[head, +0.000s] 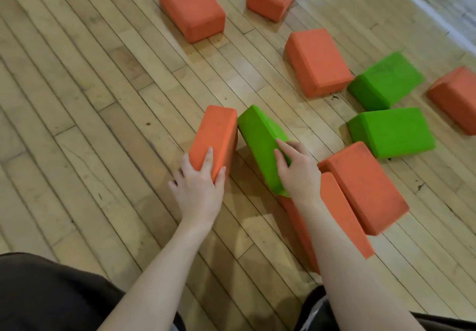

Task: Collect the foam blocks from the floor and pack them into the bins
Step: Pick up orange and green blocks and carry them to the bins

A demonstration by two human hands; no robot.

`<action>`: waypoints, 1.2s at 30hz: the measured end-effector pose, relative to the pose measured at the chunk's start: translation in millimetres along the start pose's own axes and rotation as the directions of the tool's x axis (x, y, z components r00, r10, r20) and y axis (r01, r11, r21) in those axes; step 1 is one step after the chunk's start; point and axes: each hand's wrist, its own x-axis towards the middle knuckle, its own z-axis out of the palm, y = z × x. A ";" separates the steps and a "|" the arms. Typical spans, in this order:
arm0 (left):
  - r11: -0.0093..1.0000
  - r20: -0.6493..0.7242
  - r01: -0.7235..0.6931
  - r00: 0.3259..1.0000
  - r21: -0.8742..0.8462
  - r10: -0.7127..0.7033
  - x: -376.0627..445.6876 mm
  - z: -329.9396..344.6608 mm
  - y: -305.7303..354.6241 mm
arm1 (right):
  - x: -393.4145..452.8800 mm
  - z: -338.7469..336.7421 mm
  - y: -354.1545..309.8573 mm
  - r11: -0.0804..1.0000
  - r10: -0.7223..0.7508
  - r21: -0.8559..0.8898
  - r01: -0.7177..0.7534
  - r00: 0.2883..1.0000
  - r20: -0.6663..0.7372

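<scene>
Foam surfaces offered little purchase: each block was held one-handed at its near end only, so either could twist loose when lifted. The left hand (pixel 197 183) gripped the orange block (pixel 215 137), fingers curled over its near end; the right hand (pixel 298 171) gripped the green block (pixel 260 142), which stood tilted with its far corner touching the orange one. Further blocks lay scattered on the wooden floor (pixel 90 98). No bins were visible.

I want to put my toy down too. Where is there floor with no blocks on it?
The wooden floor left of the orange block in the left hand is bare. It is crowded on the right, around the green block in the right hand.
</scene>
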 end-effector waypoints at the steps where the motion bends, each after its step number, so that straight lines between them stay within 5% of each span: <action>1: 1.000 0.002 0.005 1.000 -0.017 -0.005 0.5 0.7 5.4 | 1.7 -5.6 3.7 0.997 -0.015 -0.081 0.017 1.000 0.018; 9: 0.997 0.018 -0.052 0.998 -0.050 0.053 12.1 0.9 45.4 | 12.2 -32.0 9.1 0.951 0.095 -0.307 -0.013 0.963 0.253; 17: 0.993 0.081 -0.025 0.996 -0.112 0.034 13.2 -12.5 67.7 | 10.4 -58.4 14.2 0.988 0.144 -0.071 -0.134 0.977 0.159; 36: 0.995 0.104 0.102 0.989 0.013 -0.103 -183.1 -468.6 110.8 | -121.5 -394.7 -268.8 0.989 0.074 0.100 -0.113 0.940 0.334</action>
